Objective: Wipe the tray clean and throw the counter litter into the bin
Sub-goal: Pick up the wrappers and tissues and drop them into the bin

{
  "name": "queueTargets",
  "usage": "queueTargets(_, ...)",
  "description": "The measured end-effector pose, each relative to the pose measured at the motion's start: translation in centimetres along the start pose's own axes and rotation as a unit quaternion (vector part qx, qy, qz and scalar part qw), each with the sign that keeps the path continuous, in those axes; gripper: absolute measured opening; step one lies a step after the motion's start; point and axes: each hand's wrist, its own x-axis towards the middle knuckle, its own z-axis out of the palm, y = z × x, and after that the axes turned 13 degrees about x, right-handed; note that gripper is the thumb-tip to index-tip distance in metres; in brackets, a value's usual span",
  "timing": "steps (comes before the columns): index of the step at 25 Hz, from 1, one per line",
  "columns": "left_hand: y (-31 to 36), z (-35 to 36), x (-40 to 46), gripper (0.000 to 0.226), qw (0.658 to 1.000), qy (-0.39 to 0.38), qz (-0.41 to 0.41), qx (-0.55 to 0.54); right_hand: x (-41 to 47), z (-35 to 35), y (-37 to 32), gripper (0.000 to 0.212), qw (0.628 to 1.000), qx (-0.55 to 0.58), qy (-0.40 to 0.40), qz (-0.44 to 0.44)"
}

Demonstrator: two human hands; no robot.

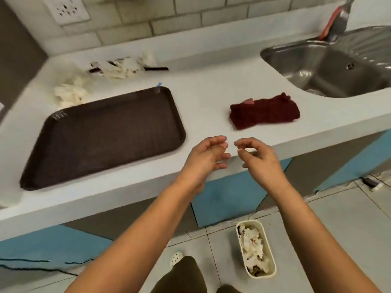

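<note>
A dark brown tray lies on the white counter at the left. A dark red cloth lies folded to its right. Crumpled white paper litter sits behind the tray, and more litter with dark strips lies near the wall. A cream bin holding crumpled paper stands on the floor below the counter edge. My left hand hovers over the counter's front edge with loosely curled fingers, holding nothing. My right hand is beside it and pinches a small white scrap.
A steel sink with a tap is set into the counter at the right. A wall socket is at the back left. My foot in a white shoe stands on the tiled floor left of the bin.
</note>
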Motion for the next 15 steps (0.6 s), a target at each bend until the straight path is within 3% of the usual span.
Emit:
queueTargets(6,4.9,-12.4,-0.2,0.015,0.988,0.143,0.048,-0.034,5.7,10.6,-5.1,0.021,0.996,-0.051,-0.06,-0.039)
queueTargets(15,6.6,-27.9,4.1,0.013,0.977,0.205,0.025,-0.044,14.5,20.7,-6.9,0.017,0.989,-0.136,-0.035,-0.036)
